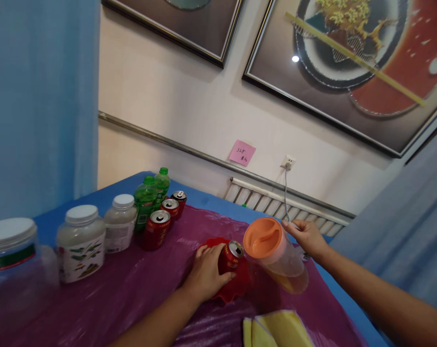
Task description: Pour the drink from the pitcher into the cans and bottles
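My left hand (206, 272) is wrapped around a red drink can (228, 262), whose top with its open mouth faces up. Under the can lies a red plate (242, 284) with a wavy edge. To the right, my right hand (307, 236) grips the handle of a clear pitcher (285, 270) with an orange lid (262, 237). The pitcher tilts toward the can, its lid close to the can's top. Some yellowish liquid shows low in the pitcher. No stream between pitcher and can is visible.
Several red cans (157, 233), green bottles (145, 197) and white-lidded jars (81, 246) line the left side of the purple sheet (142, 294). A folded yellow cloth (279, 330) lies in front. Behind the table are a radiator (254, 195) and a plugged cord (285, 188).
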A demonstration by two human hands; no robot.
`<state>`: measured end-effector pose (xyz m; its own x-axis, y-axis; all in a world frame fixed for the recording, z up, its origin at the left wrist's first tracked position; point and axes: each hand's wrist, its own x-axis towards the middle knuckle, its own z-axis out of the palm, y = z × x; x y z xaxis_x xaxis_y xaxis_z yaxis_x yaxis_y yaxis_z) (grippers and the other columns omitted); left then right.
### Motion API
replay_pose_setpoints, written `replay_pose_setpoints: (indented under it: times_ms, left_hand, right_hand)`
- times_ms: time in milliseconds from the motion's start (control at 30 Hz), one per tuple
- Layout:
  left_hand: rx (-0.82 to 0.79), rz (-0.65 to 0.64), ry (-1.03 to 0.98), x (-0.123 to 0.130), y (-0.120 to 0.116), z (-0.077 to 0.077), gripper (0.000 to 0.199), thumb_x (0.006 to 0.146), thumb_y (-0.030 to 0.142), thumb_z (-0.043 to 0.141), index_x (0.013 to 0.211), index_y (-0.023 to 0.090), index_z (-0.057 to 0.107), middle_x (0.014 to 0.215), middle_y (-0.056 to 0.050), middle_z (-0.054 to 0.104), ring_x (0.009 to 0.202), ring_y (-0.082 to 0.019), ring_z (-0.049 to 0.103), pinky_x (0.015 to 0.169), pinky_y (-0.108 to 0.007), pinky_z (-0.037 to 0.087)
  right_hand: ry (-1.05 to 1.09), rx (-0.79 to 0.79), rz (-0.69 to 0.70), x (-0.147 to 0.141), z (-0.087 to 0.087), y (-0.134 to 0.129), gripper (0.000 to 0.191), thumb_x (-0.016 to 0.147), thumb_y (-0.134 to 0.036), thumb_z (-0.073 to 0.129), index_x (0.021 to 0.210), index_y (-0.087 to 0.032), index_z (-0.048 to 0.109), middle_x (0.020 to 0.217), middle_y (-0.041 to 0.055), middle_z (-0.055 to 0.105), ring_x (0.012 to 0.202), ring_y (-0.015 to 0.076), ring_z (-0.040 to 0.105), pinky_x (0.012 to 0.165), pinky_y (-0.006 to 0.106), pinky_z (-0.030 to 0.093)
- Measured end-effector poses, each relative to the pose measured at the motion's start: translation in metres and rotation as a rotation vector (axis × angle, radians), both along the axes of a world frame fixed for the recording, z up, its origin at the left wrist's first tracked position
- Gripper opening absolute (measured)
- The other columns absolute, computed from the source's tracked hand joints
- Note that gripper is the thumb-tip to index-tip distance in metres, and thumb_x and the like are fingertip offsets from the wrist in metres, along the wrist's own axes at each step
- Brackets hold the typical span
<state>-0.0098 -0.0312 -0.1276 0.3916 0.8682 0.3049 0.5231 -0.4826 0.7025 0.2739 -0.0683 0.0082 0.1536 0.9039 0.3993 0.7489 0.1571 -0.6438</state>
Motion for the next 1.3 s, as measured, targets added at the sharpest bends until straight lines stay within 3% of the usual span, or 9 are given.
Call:
replay_pose_setpoints:
  times_ms: [433, 1300]
  left_hand:
    - [0.007, -0.002, -0.002, 0.0008, 0.0005, -0.0013, 0.071, 0.066, 0.031, 0.084, 0.13, 0.024, 0.056, 0.133, -0.009, 0.067, 0.127, -0.031, 0.058, 0.117, -0.05, 0.025]
    - [-0.013, 0.005, 0.005, -0.0009, -0.0031, 0.0041, 0.07, 0.066, 0.03, 0.083, 0.13, 0.024, 0.056, 0.134, -0.008, 0.067, 0.129, -0.032, 0.056, 0.117, -0.05, 0.027]
  right_hand:
    - [-0.002, -0.016, -0.006, 0.0034, -0.0016, -0.0001, 0.059, 0.079, -0.066, 0.06, 0.052, -0.025, 0.029, 0.05, -0.007, 0.023, 0.047, 0.0088, 0.022, 0.043, 0.025, 0.021]
    - [-0.016, -0.028, -0.013, -0.0006, 0.0005, -0.0009, 0.061, 0.078, -0.072, 0.058, 0.052, -0.025, 0.029, 0.05, -0.0068, 0.023, 0.05, 0.009, 0.02, 0.045, 0.025, 0.02]
